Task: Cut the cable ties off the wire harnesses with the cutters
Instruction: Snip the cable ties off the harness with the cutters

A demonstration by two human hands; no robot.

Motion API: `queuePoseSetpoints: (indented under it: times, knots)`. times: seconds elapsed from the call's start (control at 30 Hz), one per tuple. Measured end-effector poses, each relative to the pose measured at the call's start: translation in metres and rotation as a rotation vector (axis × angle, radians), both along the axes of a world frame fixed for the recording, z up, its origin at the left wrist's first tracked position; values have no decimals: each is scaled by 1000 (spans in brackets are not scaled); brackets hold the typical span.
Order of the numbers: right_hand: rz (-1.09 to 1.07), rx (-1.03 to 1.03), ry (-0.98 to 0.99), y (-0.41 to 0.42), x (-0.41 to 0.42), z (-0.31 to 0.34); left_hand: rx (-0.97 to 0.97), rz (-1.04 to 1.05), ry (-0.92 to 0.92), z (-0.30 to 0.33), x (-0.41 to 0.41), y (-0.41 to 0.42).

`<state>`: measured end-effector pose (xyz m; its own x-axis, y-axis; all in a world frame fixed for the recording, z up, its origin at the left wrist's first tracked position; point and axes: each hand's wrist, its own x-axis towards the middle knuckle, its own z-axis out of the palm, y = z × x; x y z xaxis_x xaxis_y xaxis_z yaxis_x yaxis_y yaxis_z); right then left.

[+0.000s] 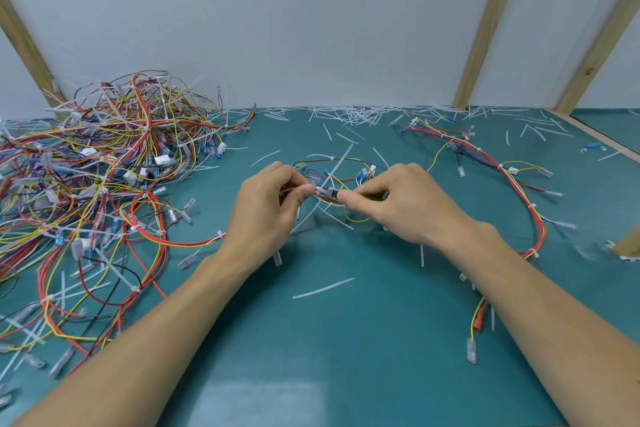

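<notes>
Head view of a teal-green work surface [346, 340] backed by a pale wall panel with slanted wooden battens [485, 31].

At centre, a small wire harness of red, yellow, black and blue wires [341, 170] is held just above the surface between both hands. The left hand [266, 208] is seen with its fingers [298, 192] curled, thumb and forefinger pinching the bundled wires at a white cable tie [320, 190]. The right hand [401, 204] is curled round a pair of cutters with a green handle [375, 198]; only a sliver of the handle and the grey metal head [333, 193] are visible past the thumb [349, 196]. The grey head is placed against the harness just beside the left thumb tip; whether its blades are touching the tie cannot be told. A long white tie tail [341, 161] is seen projecting up and away from the pinched spot.

At the left, a large tangled heap of multicoloured wire harnesses [97, 177] with white ties and clear-sleeved terminals is piled against the wall. At the right, a long harness of red and yellow wires [502, 166] is laid out in a curve, passing under the right forearm. Cut white tie strips [349, 114] are scattered along the wall edge, and one loose strip [323, 288] is seen between the forearms.
</notes>
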<state>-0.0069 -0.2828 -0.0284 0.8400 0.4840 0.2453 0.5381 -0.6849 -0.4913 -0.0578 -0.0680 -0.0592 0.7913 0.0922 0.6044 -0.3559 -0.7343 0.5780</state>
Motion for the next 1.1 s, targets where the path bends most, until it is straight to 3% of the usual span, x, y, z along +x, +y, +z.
queuePoseSetpoints:
  times: [1.1]
  knots:
    - [5,9,-7,-1,3,-3,-8,1,8,0,0,0]
